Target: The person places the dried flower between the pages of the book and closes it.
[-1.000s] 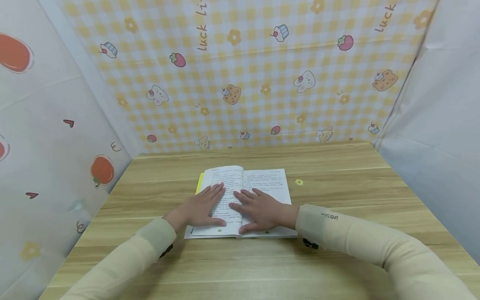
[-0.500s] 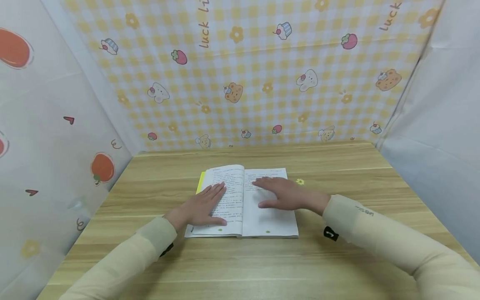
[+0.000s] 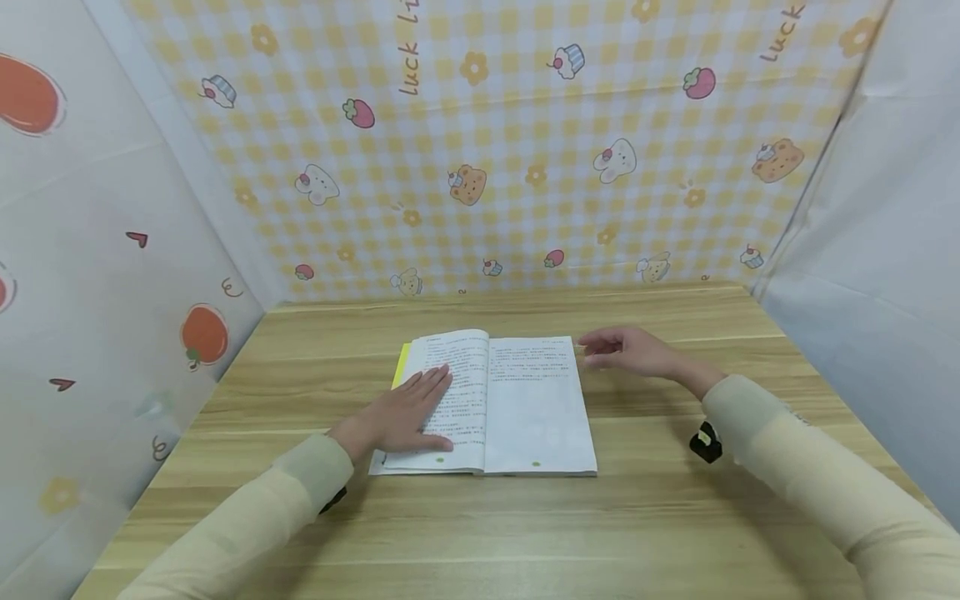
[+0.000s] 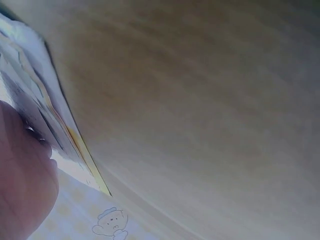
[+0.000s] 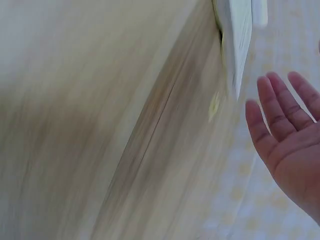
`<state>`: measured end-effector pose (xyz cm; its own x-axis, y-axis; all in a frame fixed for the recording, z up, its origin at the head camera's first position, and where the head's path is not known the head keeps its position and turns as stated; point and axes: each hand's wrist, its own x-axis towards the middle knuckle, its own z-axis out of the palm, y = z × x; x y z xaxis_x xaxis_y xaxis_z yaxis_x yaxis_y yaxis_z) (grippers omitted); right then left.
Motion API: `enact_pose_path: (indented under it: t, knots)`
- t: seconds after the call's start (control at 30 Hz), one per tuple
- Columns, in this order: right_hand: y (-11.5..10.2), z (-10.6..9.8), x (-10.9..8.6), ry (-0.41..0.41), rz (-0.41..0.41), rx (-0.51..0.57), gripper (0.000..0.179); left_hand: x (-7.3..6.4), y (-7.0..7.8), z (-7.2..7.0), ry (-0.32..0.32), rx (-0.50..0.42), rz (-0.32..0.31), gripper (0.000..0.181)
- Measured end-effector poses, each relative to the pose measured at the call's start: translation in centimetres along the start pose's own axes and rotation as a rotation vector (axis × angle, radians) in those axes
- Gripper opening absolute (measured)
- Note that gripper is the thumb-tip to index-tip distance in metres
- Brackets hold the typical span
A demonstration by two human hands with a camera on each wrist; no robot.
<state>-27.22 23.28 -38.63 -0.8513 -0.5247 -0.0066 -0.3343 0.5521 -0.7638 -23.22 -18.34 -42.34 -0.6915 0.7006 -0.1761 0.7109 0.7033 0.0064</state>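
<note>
An open book (image 3: 538, 421) lies on the wooden table, with printed text on both pages and a yellow strip showing at its left edge. My left hand (image 3: 397, 417) rests flat on the left page, fingers spread and thumb toward the spine. Off the book's upper right corner, my right hand (image 3: 630, 352) hovers with its fingers loosely bent and nothing in them. Below that hand in the right wrist view, a small yellow flower (image 5: 214, 107) shows on the table; in the head view the hand covers it. The left wrist view catches the book's page edges (image 4: 55, 107) beside the left hand.
The wooden table (image 3: 450, 542) reaches back to a yellow checked cloth (image 3: 510, 125) with cartoon prints. White cloths hang on the left (image 3: 112, 333) and right (image 3: 885, 275) sides. Each wrist wears a small black device, the right one (image 3: 706, 442) more visible.
My right hand has lifted off the pages and moved right, past the book's right edge, its fingers now more bent. The left hand stays on the left page. The book has not moved.
</note>
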Motion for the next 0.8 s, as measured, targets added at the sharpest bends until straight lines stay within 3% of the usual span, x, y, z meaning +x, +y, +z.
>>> enact_pose_path:
  t: [0.2,0.4,0.8]
  knots:
    - [2.6,-1.4,-0.4,-0.021,0.083,0.069,0.048,0.1,0.0,0.2,-0.010,0.028,0.006,0.109]
    - [4.2,-1.6,-0.4,-0.004,0.133,0.063,0.046,0.1,0.1,0.3,-0.007,0.036,0.002,0.109]
    - [5.8,-0.6,0.6,0.056,0.145,0.104,0.036,-0.1,0.1,0.1,-0.003,0.021,-0.002,0.109]
